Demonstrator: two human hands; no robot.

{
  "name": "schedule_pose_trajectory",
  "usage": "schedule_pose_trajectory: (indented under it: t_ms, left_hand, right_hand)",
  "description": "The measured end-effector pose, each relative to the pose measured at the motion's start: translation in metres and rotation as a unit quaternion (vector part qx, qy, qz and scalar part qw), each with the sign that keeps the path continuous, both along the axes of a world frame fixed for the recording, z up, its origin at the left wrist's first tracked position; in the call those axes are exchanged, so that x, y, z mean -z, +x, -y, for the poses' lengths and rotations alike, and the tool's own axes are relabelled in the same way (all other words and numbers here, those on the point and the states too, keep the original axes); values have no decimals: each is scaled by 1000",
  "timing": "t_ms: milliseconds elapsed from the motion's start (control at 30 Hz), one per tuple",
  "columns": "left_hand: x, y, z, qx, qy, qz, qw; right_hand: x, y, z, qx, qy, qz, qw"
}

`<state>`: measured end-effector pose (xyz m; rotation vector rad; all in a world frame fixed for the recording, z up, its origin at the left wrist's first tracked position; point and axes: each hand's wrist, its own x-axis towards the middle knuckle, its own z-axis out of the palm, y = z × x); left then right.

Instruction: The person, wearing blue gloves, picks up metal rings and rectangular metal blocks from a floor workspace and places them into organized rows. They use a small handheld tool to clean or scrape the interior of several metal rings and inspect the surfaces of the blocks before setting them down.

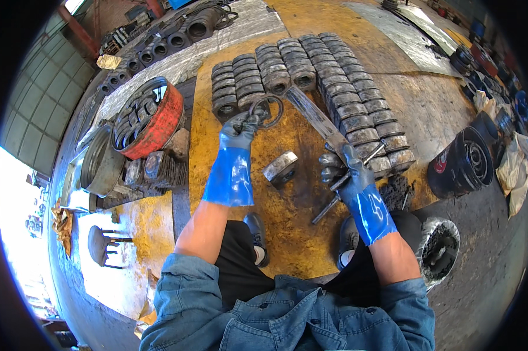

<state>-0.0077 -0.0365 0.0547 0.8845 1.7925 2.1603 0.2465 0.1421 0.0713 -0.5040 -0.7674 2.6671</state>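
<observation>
My left hand (239, 130), in a long blue glove blackened at the fingers, is closed on a thin dark ring (281, 110) held up off the floor. My right hand (353, 171), gloved alike, grips the near end of a long flat metal bar (315, 117), which slants away to the upper left. A metal rod with a crosspiece (326, 212) shows beside and beyond the right hand; whether the fingers also touch it, I cannot tell. Between my hands a short thick round metal part (281, 168) rests on the stained yellow floor sheet (287, 240).
Rows of stacked round metal parts (357, 105) stand ahead. At left are a red drum ring (158, 126) full of dark rings, and a small stool (107, 245). At right stand a black bucket (460, 164) and a pail with dark grease-like stuff (430, 275). Dark crumbs (399, 192) lie near my right knee.
</observation>
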Motion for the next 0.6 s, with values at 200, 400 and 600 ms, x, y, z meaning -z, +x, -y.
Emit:
schedule_pose_trajectory:
  t_ms: [200,400,600]
  left_hand:
    - [-13,40,-3,-75,-170,-149,971]
    - [7,3,5,81,38,164,982]
    - [-3,14,1,-129,-75,-70,986]
  right_hand:
    - [11,0,-1,-11,85,44,995]
    - [4,5,7,-74,144,6,987]
    - [-24,11,1,-70,128,92,985]
